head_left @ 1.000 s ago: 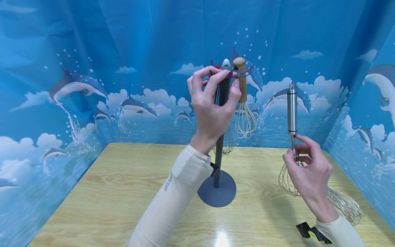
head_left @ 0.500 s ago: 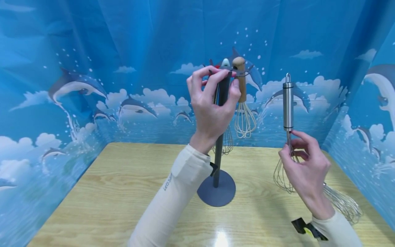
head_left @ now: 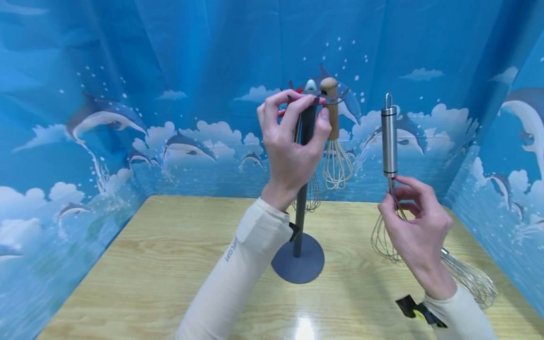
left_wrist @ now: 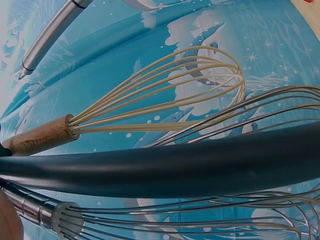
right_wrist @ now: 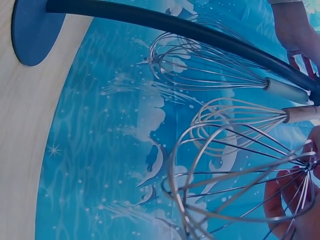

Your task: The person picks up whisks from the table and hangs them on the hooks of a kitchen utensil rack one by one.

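Note:
My left hand (head_left: 291, 141) grips the top of a dark utensil stand (head_left: 301, 212), fingers curled over its hooks. A whisk with a wooden handle (head_left: 333, 115) hangs from the stand, beside one with a pale handle (right_wrist: 287, 91). Another whisk with a steel collar (left_wrist: 47, 212) shows below the dark pole in the left wrist view. To the right, my right hand (head_left: 414, 222) pinches a steel-handled whisk (head_left: 389, 141) at the neck, just under its handle. That whisk is upright, handle up, its wires partly hidden behind the hand; it is apart from the stand.
Another wire whisk (head_left: 469, 278) lies on the wooden table (head_left: 170, 264) at the right, partly hidden by my right wrist. The stand's round base (head_left: 297, 259) rests on the table. A blue dolphin-print curtain (head_left: 191, 71) surrounds the back and sides.
My right hand has moved left and slightly up with the steel-handled whisk, bringing it closer to the stand. My left hand has kept its place on the stand.

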{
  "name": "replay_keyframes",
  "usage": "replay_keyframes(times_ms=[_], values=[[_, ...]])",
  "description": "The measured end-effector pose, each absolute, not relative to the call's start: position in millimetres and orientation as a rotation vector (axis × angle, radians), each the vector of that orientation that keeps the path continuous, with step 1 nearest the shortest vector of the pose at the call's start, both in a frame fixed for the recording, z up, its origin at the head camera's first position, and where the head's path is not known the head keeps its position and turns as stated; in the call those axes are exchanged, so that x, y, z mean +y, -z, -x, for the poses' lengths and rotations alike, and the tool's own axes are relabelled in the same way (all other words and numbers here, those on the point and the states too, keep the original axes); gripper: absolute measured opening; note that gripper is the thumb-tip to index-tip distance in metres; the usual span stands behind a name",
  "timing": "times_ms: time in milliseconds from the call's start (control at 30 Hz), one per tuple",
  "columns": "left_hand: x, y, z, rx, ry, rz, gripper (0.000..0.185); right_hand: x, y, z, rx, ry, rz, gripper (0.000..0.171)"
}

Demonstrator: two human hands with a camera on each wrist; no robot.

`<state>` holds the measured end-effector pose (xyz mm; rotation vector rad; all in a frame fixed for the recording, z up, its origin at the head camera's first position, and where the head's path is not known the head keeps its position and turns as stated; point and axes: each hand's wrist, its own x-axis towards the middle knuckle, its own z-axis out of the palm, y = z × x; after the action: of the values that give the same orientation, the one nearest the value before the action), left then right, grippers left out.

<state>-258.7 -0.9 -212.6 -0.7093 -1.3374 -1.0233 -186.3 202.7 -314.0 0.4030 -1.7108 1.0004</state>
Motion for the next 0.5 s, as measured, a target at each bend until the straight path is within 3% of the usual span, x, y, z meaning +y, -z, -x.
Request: replay_keyframes(times_ms=[500], values=[[-0.9, 212.5, 258.6, -1.337, 1.029, 0.712, 0.025, 190.7, 304.0, 181.9, -1.691, -1.039, -0.443, 0.033]])
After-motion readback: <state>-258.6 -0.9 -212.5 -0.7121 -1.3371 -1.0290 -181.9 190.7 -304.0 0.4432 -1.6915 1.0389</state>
